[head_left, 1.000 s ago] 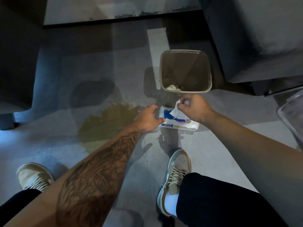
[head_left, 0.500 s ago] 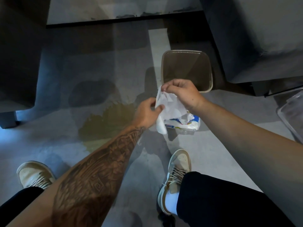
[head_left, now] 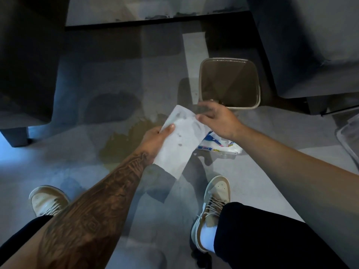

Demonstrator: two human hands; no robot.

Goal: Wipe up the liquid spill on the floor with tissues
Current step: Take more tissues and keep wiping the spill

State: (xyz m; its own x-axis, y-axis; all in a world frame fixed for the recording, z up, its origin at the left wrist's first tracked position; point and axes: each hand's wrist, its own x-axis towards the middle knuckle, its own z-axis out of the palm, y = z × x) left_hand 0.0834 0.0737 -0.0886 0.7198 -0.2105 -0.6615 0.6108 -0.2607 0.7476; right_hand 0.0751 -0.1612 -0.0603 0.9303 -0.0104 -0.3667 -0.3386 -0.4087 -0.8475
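**Floor scene, listed near to far**

- Legs, 2, in dark trousers, at the bottom edge.
- Shoes, 2, tan with laces: left shoe [head_left: 48, 200] and right shoe [head_left: 214, 199], both flat on the grey floor [head_left: 272, 136]. One white sock shows above the right shoe.
- Forearms, 2, reaching forward. The left one is tattooed, the right one bare.
- Left hand [head_left: 155, 138], 1. Its fingers are curled round the left edge of the tissue, with the thumb pressed on top.
- Tissue [head_left: 180, 146], 1 sheet, white and unfolded, with a few small dark spots. It is held in the air between both hands, above the floor, with its lower end hanging free.
- Right hand [head_left: 217, 119], 1. It pinches the tissue's upper right edge between thumb and fingers; the fingertips are blurred.
- Tissue pack [head_left: 223, 147], 1, white with blue print. It lies on the floor just under the right wrist, partly hidden by the sheet.
- Spill [head_left: 122, 144], 1 yellowish-brown puddle on the floor, left of the pack and beyond the left hand. The tissue is not touching it.
- Bin [head_left: 229, 60], 1, square with rounded corners, standing open on the floor just beyond the right hand.
- Clear container [head_left: 349, 136], 1, cut off by the right edge.
- Dark furniture blocks, 2: one far left [head_left: 25, 65], one far right [head_left: 310, 45].
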